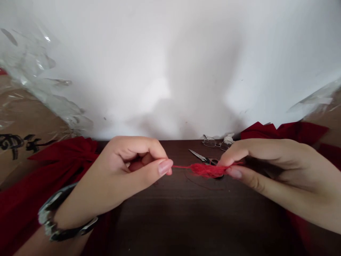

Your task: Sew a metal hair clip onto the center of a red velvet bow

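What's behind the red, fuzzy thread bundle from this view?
Behind the bundle, black-handled metal scissors lie on the dark brown table. Their pointed blades show, but the bundle covers part of the handles.

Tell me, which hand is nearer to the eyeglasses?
The right. In this view, the right hand has its fingertips just below the eyeglasses, near their right lens; the left hand is farther away, to their left.

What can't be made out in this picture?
All in the head view:
Scissors: handles partly behind the red thread bundle.
Glasses: one lens partly behind the right hand.
Red strand: pinched part covered by the left hand.
Black writing: cut off by the left edge.
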Demonstrator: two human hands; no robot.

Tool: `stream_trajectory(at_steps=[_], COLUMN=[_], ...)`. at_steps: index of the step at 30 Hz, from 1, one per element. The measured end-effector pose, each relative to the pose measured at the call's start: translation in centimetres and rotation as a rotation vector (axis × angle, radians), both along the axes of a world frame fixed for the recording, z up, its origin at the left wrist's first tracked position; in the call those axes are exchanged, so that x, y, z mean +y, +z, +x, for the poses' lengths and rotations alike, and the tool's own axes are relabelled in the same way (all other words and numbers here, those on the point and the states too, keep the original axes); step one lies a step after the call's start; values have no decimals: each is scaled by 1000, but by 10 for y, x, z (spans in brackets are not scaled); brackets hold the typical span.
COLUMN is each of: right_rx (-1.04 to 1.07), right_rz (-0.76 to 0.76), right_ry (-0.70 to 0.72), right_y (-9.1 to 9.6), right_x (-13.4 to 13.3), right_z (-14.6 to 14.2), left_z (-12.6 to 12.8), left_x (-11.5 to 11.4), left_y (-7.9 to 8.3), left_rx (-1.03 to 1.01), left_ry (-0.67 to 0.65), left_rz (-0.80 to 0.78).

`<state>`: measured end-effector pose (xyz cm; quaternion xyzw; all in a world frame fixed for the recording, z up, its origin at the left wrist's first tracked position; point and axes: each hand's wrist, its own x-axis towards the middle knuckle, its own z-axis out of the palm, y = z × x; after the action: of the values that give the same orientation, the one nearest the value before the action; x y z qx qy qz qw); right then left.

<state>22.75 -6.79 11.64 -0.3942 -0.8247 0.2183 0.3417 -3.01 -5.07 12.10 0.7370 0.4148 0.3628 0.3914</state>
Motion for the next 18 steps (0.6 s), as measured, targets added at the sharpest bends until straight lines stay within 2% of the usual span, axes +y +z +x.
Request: stream_trajectory(at_steps=[9,13,18], right_rx=[4,10,55], right_rz=[-21,-13,-55], right_ry=[-37,-82,-99], right_y=[1,2,2], right_x=[6,6,6], right_z=[3,8,15], left_z=[-7,-21,-46], left_x=[5,10,18], left_y=[7,15,18], left_rx=[154,215,193], left_ry=[-98,-140,-232], left_rz=[133,212,194])
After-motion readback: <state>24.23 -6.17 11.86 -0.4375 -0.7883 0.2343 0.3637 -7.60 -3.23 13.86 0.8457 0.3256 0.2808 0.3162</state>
